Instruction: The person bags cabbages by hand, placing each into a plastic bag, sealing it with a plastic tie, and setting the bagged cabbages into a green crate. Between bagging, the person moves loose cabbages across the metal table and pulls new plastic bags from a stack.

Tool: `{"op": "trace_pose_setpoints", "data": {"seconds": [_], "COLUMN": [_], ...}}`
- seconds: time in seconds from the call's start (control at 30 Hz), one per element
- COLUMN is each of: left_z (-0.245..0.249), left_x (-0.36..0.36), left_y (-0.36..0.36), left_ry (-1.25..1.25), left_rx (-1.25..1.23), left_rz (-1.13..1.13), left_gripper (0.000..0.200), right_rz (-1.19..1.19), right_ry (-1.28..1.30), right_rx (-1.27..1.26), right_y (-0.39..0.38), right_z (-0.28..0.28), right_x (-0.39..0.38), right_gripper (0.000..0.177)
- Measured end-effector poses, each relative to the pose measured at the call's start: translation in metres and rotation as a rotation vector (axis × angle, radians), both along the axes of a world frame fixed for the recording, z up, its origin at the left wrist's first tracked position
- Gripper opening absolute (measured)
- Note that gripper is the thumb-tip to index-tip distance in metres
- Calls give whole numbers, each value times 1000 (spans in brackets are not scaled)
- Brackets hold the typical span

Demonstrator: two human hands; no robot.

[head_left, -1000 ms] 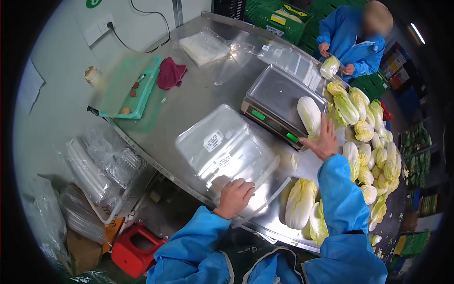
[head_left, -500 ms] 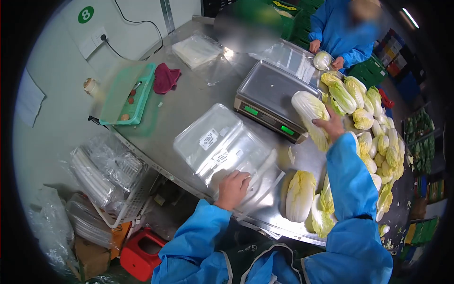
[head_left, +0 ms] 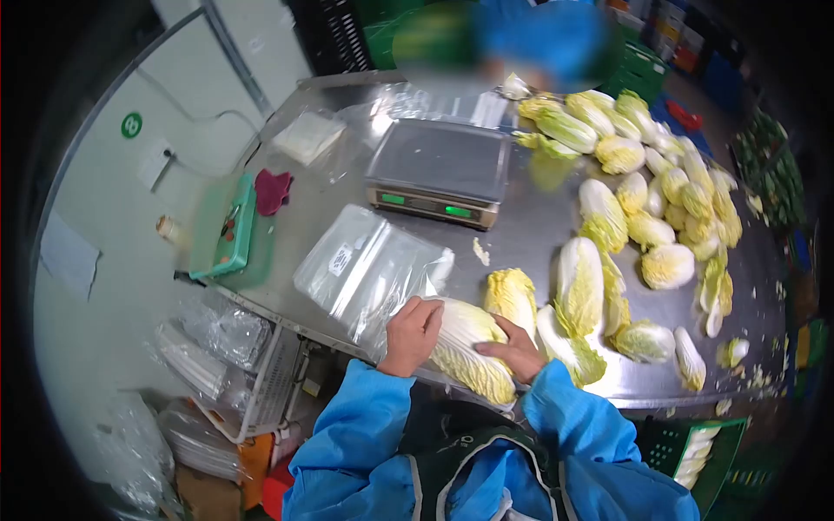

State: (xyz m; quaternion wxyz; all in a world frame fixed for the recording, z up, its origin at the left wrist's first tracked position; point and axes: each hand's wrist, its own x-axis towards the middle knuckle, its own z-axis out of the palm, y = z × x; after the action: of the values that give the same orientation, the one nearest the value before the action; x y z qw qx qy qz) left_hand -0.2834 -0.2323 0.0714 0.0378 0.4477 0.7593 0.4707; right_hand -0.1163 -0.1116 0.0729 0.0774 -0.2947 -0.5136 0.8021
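One napa cabbage is held at the table's near edge, its right side clasped by the right hand; the left hand curls at its left end, what it pinches impossible to tell. A slack grip could drop it over the edge. One stack of clear bags, left, could tear if snagged. Farther, one scale; right, cabbages too overlapped to count.

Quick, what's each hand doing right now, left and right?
Left hand: curled at one end of a cabbage; its grip can't be told.
Right hand: holding that cabbage.
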Motion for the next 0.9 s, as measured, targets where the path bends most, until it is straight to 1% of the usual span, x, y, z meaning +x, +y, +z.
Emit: {"op": "trace_pose_setpoints", "data": {"seconds": [0.03,0.1,0.13,0.17,0.2,0.23,0.3,0.33,0.37,0.43,0.47,0.5,0.57,0.6,0.63,0.67,0.7,0.73,0.77,0.8,0.83,0.87,0.9], "left_z": [10,16,19,23,39,46,53,55,55,49,45,39,31,30,29,29,31,35,39,41,44,46,47], "left_x": [11,24,30,37,45,50,63,75,86,106,109,111,113,118,125,131,140,149,150,143,136,129,123], "left_y": [4,12,15,17,22,28,41,44,46,41,35,26,14,12,7,1,2,10,12,10,11,13,10], "left_ry": [80,162,178,257,250,245,129,147,153,354,319,322,273,277,172,67,68,167,266,272,271,270,274], "left_rx": [-8,6,-8,-7,23,24,36,0,5,-30,-37,-31,14,11,-6,-28,-40,-20,-1,2,-99,-200,-185], "left_rz": [-26,-77,-108,-75,-114,-166,-173,-222,-255,-401,-392,-399,-262,-265,-231,-190,-173,-305,-431,-404,-451,-514,-532], "left_gripper": [10,10,10,10,10,10,10,9,9,7,7,7,9,9,8,8,8,7,7,7,16,24,24], "right_rz": [-24,-83,-75,-63,-33,6,-8,5,-28,-115,-212,-219,-319,-354,-351,-338,-318,-295,-281,-263,-252,-232,-222], "right_ry": [40,-51,-70,-104,23,149,210,271,264,292,328,329,413,430,428,478,526,519,376,241,245,277,305], "right_rx": [-107,162,336,503,542,581,771,695,702,400,187,194,-383,-445,-451,-539,-631,-647,-228,206,219,283,350], "right_y": [-3,-7,-11,-13,-14,-15,-21,-20,-17,-11,-13,-14,-15,-17,-16,-18,-22,-22,-17,-14,-15,-16,-15], "right_z": [7,-22,-18,-16,-16,-14,-7,-12,-21,-34,-36,-35,-34,-40,-48,-55,-57,-52,-39,-29,-23,-18,-15], "right_x": [2,1,6,11,15,20,28,34,39,51,58,68,81,84,87,88,86,88,90,90,90,91,93], "right_gripper": [67,69,70,72,74,77,78,76,76,73,68,68,65,64,64,65,67,67,69,70,70,71,72]}}
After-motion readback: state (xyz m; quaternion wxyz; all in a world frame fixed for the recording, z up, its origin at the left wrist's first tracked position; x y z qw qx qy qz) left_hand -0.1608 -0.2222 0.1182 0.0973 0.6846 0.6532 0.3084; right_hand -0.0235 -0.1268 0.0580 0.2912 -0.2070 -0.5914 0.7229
